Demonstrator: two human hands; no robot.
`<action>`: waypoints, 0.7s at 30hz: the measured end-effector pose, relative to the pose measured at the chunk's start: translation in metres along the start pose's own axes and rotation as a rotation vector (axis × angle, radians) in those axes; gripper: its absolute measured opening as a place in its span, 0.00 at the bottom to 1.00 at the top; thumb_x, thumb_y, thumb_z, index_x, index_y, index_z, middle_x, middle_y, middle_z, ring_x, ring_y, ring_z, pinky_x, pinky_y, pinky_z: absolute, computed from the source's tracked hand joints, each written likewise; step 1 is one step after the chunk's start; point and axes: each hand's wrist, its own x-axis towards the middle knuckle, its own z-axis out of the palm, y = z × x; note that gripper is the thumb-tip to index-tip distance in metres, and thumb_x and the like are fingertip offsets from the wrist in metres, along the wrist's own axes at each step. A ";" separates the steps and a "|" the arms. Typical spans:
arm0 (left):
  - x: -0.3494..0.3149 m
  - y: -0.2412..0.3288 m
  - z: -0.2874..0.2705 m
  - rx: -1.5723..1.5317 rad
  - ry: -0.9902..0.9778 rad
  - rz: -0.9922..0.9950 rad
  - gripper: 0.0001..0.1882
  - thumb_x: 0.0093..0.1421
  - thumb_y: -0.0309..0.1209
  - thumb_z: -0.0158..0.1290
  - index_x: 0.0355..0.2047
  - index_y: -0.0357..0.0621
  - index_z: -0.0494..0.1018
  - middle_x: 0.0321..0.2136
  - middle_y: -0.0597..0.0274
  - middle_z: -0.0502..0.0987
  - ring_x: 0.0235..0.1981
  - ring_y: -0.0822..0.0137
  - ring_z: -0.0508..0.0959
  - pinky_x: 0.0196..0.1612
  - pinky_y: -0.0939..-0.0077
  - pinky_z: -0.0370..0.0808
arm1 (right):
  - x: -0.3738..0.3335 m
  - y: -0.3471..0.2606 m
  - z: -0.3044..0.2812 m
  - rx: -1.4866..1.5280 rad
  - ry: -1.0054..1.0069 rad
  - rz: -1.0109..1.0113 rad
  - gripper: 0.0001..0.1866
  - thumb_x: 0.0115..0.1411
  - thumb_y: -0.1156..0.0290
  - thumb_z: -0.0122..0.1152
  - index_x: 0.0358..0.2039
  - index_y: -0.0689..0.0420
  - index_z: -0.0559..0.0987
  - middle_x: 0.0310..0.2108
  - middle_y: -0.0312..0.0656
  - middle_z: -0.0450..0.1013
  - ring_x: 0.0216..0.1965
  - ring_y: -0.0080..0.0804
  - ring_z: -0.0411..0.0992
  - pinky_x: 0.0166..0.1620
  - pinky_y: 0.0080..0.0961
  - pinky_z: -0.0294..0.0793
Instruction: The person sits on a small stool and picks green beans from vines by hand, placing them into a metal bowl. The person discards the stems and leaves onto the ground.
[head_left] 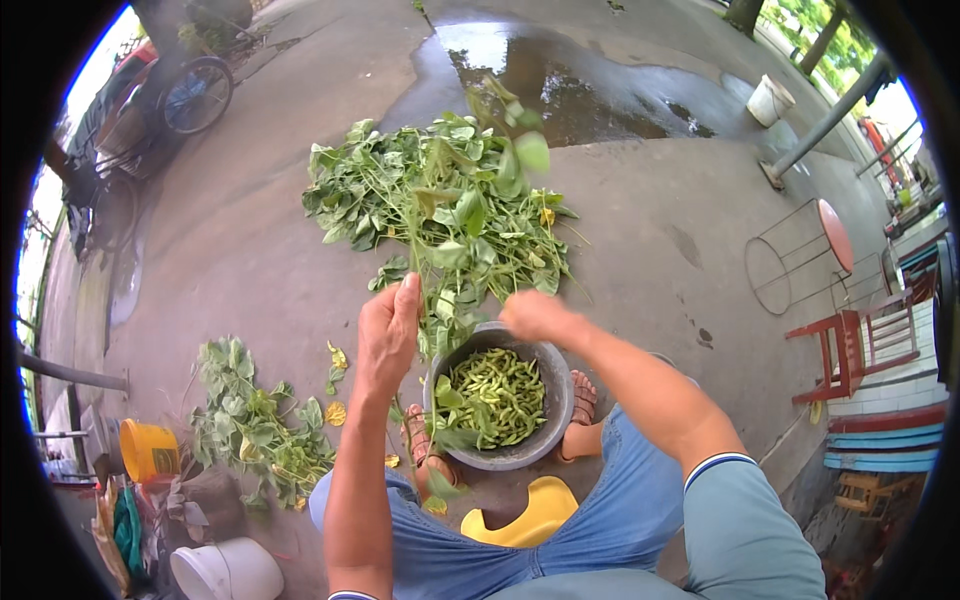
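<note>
My left hand (390,330) is closed with the thumb pointing up, gripping the stem of a leafy green bean plant (452,215). Part of the plant rises away from me, smeared by motion, and some leaves hang down beside the basin. Just over the far rim of the grey basin (562,400), my right hand (540,318) is curled closed and slightly blurred; what its fingers hold is hidden. Many short green bean pods (498,395) fill the basin, with a few leaves among them. The basin stands on the ground between my sandalled feet.
A big heap of leafy plants (360,185) lies beyond the basin, and a smaller pile (245,420) is at left. Near that are a yellow bucket (148,450) and a white bucket (228,572). A yellow stool (540,510) is under me. Red chairs (845,350) stand at right.
</note>
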 end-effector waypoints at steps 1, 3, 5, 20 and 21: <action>0.002 0.007 0.003 -0.081 0.002 0.023 0.26 0.71 0.47 0.50 0.24 0.37 0.68 0.18 0.76 0.60 0.23 0.78 0.58 0.24 0.74 0.57 | -0.011 -0.014 0.013 0.031 -0.082 -0.114 0.20 0.63 0.60 0.51 0.34 0.64 0.82 0.35 0.58 0.80 0.39 0.55 0.79 0.44 0.48 0.78; 0.003 0.011 0.002 -0.090 -0.076 -0.013 0.27 0.70 0.49 0.51 0.23 0.39 0.66 0.20 0.78 0.59 0.24 0.80 0.57 0.24 0.77 0.54 | -0.024 -0.031 0.033 -0.044 -0.272 -0.264 0.19 0.62 0.59 0.56 0.35 0.65 0.82 0.35 0.58 0.80 0.40 0.57 0.79 0.45 0.49 0.78; 0.004 0.005 -0.002 -0.070 -0.109 0.009 0.28 0.70 0.49 0.52 0.21 0.39 0.65 0.20 0.79 0.59 0.23 0.80 0.57 0.23 0.78 0.53 | -0.037 -0.038 0.042 -0.126 -0.246 -0.365 0.20 0.62 0.56 0.61 0.35 0.65 0.82 0.36 0.58 0.79 0.40 0.57 0.78 0.45 0.48 0.78; -0.007 -0.001 0.014 0.186 -0.193 0.089 0.24 0.70 0.38 0.47 0.22 0.32 0.63 0.14 0.52 0.56 0.18 0.66 0.56 0.24 0.62 0.59 | -0.069 -0.020 -0.132 1.210 0.396 -0.278 0.20 0.66 0.56 0.62 0.26 0.60 0.80 0.23 0.38 0.77 0.23 0.22 0.75 0.26 0.20 0.75; -0.007 0.001 0.014 0.208 -0.213 0.093 0.23 0.70 0.38 0.47 0.22 0.32 0.63 0.14 0.52 0.56 0.18 0.66 0.56 0.24 0.62 0.59 | -0.071 -0.013 -0.140 1.287 0.435 -0.270 0.19 0.66 0.56 0.62 0.29 0.60 0.81 0.24 0.38 0.78 0.26 0.23 0.77 0.29 0.21 0.77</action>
